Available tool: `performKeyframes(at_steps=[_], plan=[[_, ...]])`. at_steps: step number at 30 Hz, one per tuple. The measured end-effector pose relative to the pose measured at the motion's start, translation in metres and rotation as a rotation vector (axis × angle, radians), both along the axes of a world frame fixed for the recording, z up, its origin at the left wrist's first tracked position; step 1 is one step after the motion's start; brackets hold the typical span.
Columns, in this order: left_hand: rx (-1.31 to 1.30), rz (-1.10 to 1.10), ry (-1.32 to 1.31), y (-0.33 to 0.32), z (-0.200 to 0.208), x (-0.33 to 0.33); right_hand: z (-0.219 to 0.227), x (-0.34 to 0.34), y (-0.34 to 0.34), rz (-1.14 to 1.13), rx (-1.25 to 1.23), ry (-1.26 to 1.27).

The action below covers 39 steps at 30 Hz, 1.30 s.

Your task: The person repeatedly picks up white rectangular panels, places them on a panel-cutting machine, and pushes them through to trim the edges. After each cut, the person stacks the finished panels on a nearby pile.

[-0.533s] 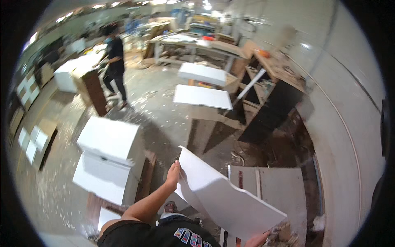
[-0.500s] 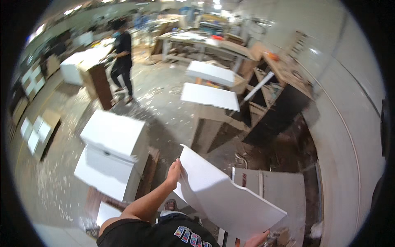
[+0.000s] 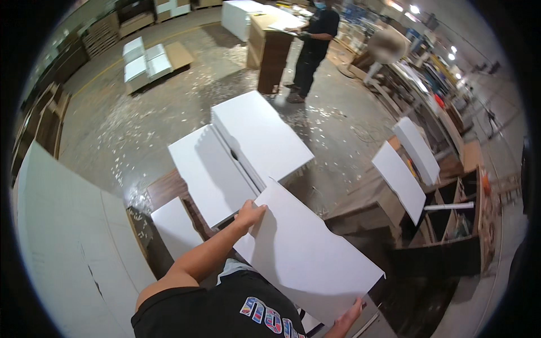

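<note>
The left hand [image 3: 249, 214] pinched the far left edge and the right hand [image 3: 349, 316] gripped the near right corner of the big flat white board [image 3: 307, 253], held tilted near the white cabinets [image 3: 236, 152], so carrying it level looked safest.

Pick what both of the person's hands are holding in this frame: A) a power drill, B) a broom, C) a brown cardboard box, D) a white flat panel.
D: the left hand grips the upper edge of the white panel, and the right hand holds its lower edge; the panel is held above the white cabinets on the floor.
</note>
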State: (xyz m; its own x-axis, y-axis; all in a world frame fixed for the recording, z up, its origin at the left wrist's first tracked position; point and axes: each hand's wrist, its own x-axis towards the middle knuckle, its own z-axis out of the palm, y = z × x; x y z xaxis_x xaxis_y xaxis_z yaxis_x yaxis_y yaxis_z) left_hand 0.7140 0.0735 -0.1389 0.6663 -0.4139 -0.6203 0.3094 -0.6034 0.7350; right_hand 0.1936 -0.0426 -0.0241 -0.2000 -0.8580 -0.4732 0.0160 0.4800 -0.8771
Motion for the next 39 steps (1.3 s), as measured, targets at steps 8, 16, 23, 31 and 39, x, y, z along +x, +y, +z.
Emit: performKeyframes(at_steps=[8,16,23,31,39], plan=[[0.118,0.320,-0.120,0.078,-0.001,0.047,0.025,0.103,-0.108,0.740,0.024,-0.342],[0.082,0.632,-0.399,0.096,0.024,0.051,0.068,0.225,-0.179,1.133,0.113,-0.408],[0.315,0.978,-0.072,0.090,0.045,-0.089,0.058,0.290,-0.097,1.262,0.360,-0.520],[-0.802,1.119,0.688,0.092,0.052,-0.131,0.016,0.364,-0.032,1.465,0.327,-0.526],[-0.667,1.196,0.229,0.158,0.026,-0.014,-0.023,0.415,0.034,1.329,0.611,-0.420]])
